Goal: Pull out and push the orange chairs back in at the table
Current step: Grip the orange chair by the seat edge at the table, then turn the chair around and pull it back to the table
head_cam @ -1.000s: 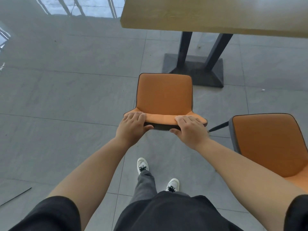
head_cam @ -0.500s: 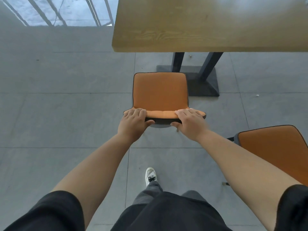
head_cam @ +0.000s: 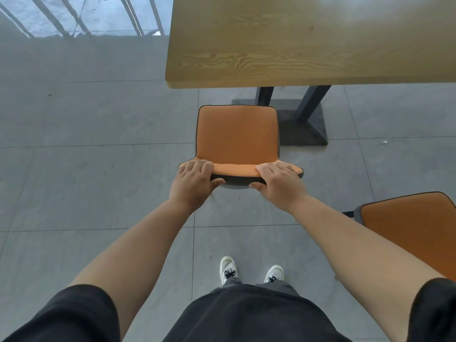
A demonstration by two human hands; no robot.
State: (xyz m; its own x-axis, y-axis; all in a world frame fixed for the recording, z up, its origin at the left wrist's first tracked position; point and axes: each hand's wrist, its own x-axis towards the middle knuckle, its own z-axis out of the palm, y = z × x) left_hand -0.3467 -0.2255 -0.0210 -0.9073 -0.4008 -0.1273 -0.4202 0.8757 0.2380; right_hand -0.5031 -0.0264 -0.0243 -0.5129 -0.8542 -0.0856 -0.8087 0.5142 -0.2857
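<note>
An orange chair with dark trim stands in front of me, its seat facing the wooden table. The seat's front edge sits just short of the table's near edge. My left hand grips the left end of the chair's backrest top, fingers over it and thumb behind. The right end of that backrest is held the same way by my right hand. A second orange chair stands at the right, partly hidden behind my right forearm and cut by the frame edge.
The table rests on dark legs and a dark flat base just right of the held chair. Grey floor tiles spread to the left. Bright window reflections lie at the top left. My white shoes stand behind the chair.
The held chair has slid forward toward the table, and I have stepped after it. More of the tabletop shows now. Both hands kept their grip on the backrest.
</note>
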